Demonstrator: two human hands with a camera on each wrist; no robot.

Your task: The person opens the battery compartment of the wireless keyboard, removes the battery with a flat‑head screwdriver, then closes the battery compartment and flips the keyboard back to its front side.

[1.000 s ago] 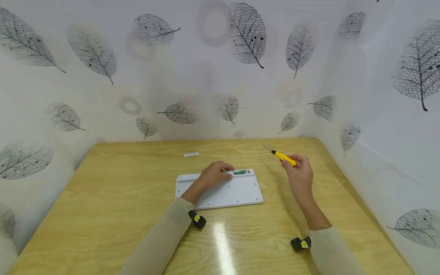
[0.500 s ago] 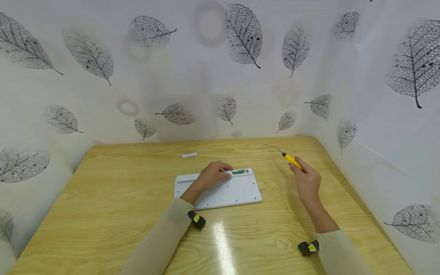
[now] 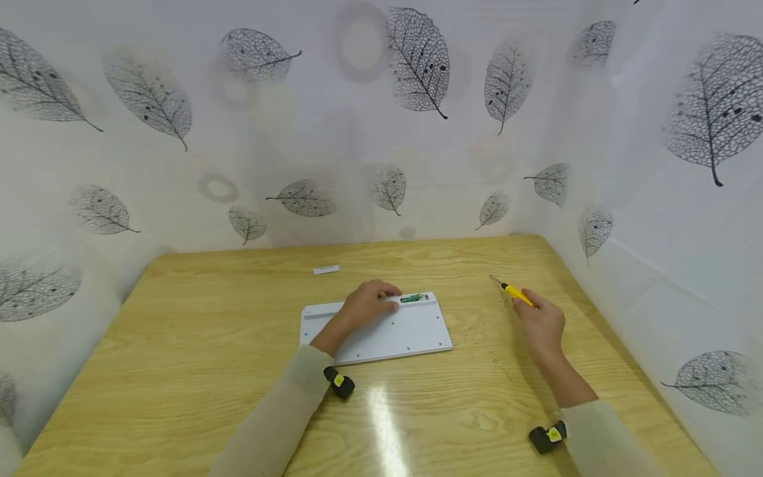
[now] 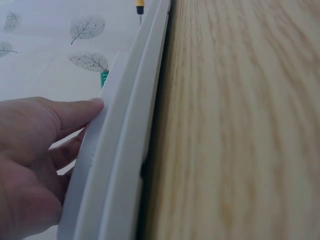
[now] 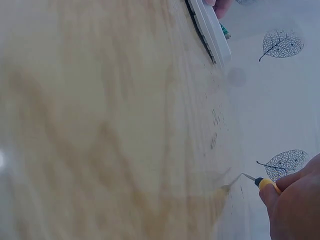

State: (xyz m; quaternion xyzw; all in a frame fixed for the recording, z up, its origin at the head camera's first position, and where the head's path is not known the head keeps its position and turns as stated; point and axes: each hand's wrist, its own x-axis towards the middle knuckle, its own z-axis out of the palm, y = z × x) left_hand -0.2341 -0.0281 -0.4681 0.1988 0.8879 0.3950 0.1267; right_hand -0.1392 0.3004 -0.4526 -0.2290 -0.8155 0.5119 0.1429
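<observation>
A white keyboard (image 3: pixel 411 334) lies face down on the table, small screws dotting its back. In its open battery slot at the far right edge sits a green battery (image 3: pixel 411 298), also glimpsed past the thumb in the left wrist view. My left hand (image 3: pixel 363 306) grips the keyboard's far edge, thumb on the back panel and fingers reaching over the edge. To the right, my right hand (image 3: pixel 541 324) holds a yellow-handled screwdriver (image 3: pixel 517 295). Its thin metal shaft points away to the left, and in the right wrist view its tip (image 5: pixel 243 174) is at or just above the tabletop.
A small white cover strip (image 3: pixel 326 269) lies beyond the keyboard. Dark specks (image 3: pixel 497 361) mark the wooden table (image 3: pixel 197 371) between the keyboard and my right hand. Leaf-patterned white curtains (image 3: pixel 352 132) enclose the table at the back and sides.
My right hand has moved to the right and lower with the screwdriver, away from the keyboard. The left hand keeps its hold on the keyboard. The head view has shifted slightly.
</observation>
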